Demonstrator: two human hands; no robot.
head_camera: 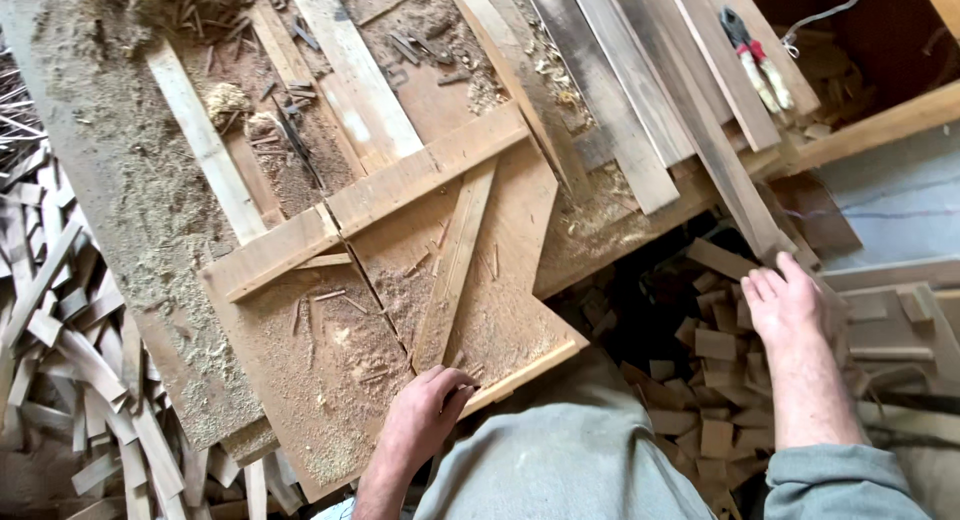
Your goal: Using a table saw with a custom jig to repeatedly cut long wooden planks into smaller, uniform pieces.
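Observation:
A flat wooden panel (330, 370) dusted with sawdust lies on the workbench, with a long cross slat (400, 185) and a diagonal slat (455, 265) on top of it. My left hand (425, 420) rests on the panel's near edge, fingers curled at the foot of the diagonal slat. My right hand (785, 302) reaches out to the right, fingers spread, touching the lower end of a long grey plank (720, 170) above a heap of small wood blocks (705, 380). Neither hand visibly grips anything.
Several long planks (620, 90) lean across the top right. Pliers with red and white handles (752, 60) lie on them. Nails and scraps (290, 120) scatter the sawdust-covered bench. Offcut strips (60, 330) pile up at left.

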